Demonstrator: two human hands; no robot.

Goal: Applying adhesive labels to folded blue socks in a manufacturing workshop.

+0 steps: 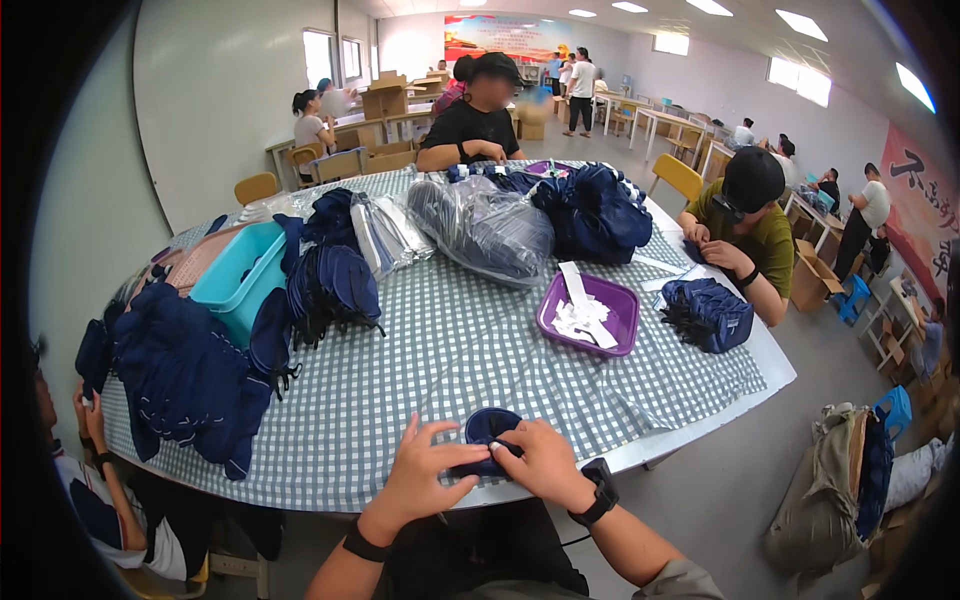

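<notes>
A small rounded navy fabric piece point(492, 424) with a light-edged rim lies at the near edge of the table. My right hand point(543, 463) grips it, the thumb and fingertips pressed into the cloth. From the left, my left hand point(428, 468) reaches it with fingers spread; one fingertip touches the fabric beside my right thumb, while the thumb stays apart. Both hands cover the lower part of the piece, so its full shape is hidden.
A checked cloth point(420, 350) covers the table. On it stand a purple basket point(627, 345) of white slips, a turquoise bin point(240, 290), navy fabric piles point(185, 365), a plastic-wrapped bundle point(480, 225) and stacked navy pieces point(708, 315). Co-workers sit left, right and opposite.
</notes>
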